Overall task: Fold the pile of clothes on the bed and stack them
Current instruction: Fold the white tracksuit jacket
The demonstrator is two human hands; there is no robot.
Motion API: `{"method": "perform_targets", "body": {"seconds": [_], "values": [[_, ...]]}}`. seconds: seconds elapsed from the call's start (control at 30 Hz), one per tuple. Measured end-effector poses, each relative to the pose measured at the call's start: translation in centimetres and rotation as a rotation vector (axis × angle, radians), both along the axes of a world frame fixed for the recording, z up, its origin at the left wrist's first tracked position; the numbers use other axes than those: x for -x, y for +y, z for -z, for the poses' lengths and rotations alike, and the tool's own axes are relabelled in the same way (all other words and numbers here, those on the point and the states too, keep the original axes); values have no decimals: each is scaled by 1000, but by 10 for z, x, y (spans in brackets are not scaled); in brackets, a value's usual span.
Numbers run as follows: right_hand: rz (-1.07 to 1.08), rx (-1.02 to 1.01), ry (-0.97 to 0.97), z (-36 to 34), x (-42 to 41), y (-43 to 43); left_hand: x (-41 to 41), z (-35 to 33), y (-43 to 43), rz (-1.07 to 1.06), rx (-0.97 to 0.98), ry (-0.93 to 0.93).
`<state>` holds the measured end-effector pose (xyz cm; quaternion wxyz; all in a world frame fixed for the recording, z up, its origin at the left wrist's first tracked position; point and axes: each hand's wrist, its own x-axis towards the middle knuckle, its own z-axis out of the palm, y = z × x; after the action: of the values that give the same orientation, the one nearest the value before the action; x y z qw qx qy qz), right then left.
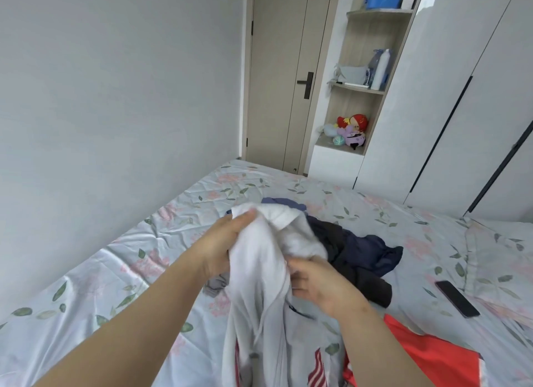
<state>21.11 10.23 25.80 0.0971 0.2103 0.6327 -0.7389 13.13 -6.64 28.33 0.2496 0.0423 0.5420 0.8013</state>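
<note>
Only the head view here, so: we're at the very start of a fold, I'd say. The white garment (259, 274) is lifted off the bed (115, 271) in the lower middle of the frame, bunched up and nowhere near flat. The left hand (227, 242) is clamped on its upper end, thumb over the top of the cloth, and the right hand (317, 283) sits just at 4 o'clock from it, fingers curled into a fold of the same fabric. So both hands are closed on it, close together. The long axis runs roughly 12 to 6: the gathered top points away toward the door (277, 78), and the tail with red stripes trails back toward the person. The rest of the dark pile (360, 257) lies at 3 o'clock from the hands, touching the white piece from behind, with a red garment (432, 355) at 5 o'clock and a phone (457, 298) further out near 4. No folded stack in sight yet. My guess for the next move: find the shoulders or hem, spread the hands apart to shake it open, then lay it flat on the bare bed at 9 o'clock.
</note>
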Motion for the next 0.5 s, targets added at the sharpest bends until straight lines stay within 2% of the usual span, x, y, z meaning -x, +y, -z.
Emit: {"method": "perform_targets", "body": {"seconds": [0.07,0.17,0.23,0.37,0.43,0.5], "values": [[62,36,13,8,2,-2,-5,12,-3,128,-33,-75],[229,236,83,15,5,5,-6,40,-16,307,389,-14],[209,208,107,22,4,8,1,52,-23,219,558,-16],[-18,-71,54,27,-6,1,10,47,-26,106,521,36],[101,-111,100,18,-6,3,8,32,-28,38,489,189],[272,-70,225,0,-5,10,6,14,-36,-80,328,352]]}}
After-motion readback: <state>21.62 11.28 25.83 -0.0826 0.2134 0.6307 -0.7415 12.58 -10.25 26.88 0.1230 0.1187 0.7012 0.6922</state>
